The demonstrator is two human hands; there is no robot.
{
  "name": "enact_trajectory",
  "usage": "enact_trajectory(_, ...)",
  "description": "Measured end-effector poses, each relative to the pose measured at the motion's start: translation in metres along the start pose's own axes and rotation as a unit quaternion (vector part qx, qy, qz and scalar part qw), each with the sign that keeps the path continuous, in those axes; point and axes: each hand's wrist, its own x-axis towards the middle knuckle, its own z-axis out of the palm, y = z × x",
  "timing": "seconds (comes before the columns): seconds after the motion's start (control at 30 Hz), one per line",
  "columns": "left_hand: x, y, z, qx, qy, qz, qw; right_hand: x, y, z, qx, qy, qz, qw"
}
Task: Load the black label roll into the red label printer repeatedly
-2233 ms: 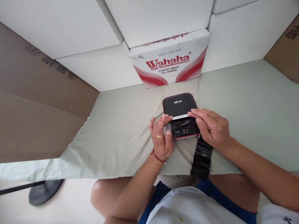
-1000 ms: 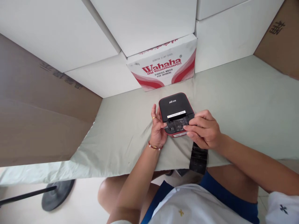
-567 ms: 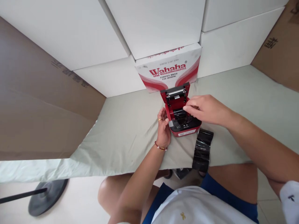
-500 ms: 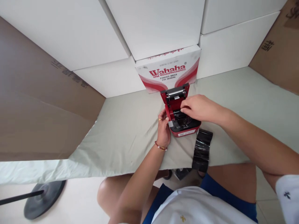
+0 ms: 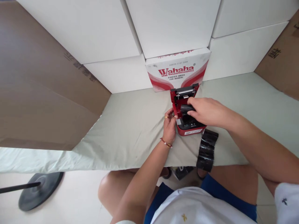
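Note:
A red and black label printer point(image 5: 190, 132) stands on the cloth-covered table with its lid point(image 5: 185, 88) tilted up. My left hand point(image 5: 169, 127) is closed on the printer's left side, thumb near the front corner. Above the open body, my right hand point(image 5: 207, 110) grips a black ribbon roll point(image 5: 187, 108) by its right end. That end is hidden by my fingers. A crinkled strip of glossy black film point(image 5: 207, 149) lies right of the printer and hangs over the table's front edge.
Behind the printer leans a Wahaha carton point(image 5: 178, 73), against stacked white boxes point(image 5: 178, 28). Brown cartons stand at the left point(image 5: 51, 81) and right point(image 5: 277, 62). A pale green cloth point(image 5: 130, 133) covers the table. A round black base point(image 5: 39, 189) is on the floor.
My right hand has lifted the black ribbon roll up out of the printer body. My left hand stays on the printer's side. The whole view has shifted slightly.

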Motion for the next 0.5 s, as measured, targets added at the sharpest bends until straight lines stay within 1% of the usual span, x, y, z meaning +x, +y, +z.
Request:
enact_trajectory(0.03, 0.0, -0.001, 0.0, -0.004, 0.001, -0.005, 1.0, -0.013, 0.006, -0.016, 0.004, -0.017, -0.003, 1.0)
enact_trajectory(0.1, 0.0, -0.001, -0.001, -0.013, -0.001, -0.015, 1.0, -0.041, 0.032, -0.043, 0.043, -0.002, -0.011, 0.999)
enact_trajectory(0.17, 0.0, -0.002, -0.002, -0.015, -0.005, -0.019, 1.0, -0.067, 0.071, -0.057, 0.062, 0.008, -0.015, 0.998)
enact_trajectory(0.2, 0.0, -0.002, -0.002, -0.013, -0.006, -0.019, 1.0, -0.078, 0.093, -0.057, 0.065, 0.002, -0.02, 0.998)
enact_trajectory(0.27, 0.001, -0.002, -0.002, -0.002, 0.0, -0.016, 1.0, -0.096, 0.129, -0.046, 0.075, -0.04, -0.031, 0.996)
enact_trajectory(0.33, 0.001, -0.001, -0.002, 0.006, 0.007, -0.013, 1.0, -0.108, 0.149, -0.026, 0.07, -0.066, -0.031, 0.995)
enact_trajectory(0.4, 0.001, 0.0, -0.002, 0.007, 0.006, -0.011, 1.0, -0.116, 0.151, -0.003, 0.053, -0.063, -0.024, 0.996)
enact_trajectory(0.47, 0.001, 0.001, -0.002, 0.007, 0.0, -0.011, 1.0, -0.122, 0.135, 0.017, 0.034, -0.04, -0.016, 0.998)
enact_trajectory(0.5, 0.0, 0.002, -0.003, 0.006, -0.003, -0.011, 1.0, -0.124, 0.123, 0.025, 0.027, -0.01, -0.008, 1.0)
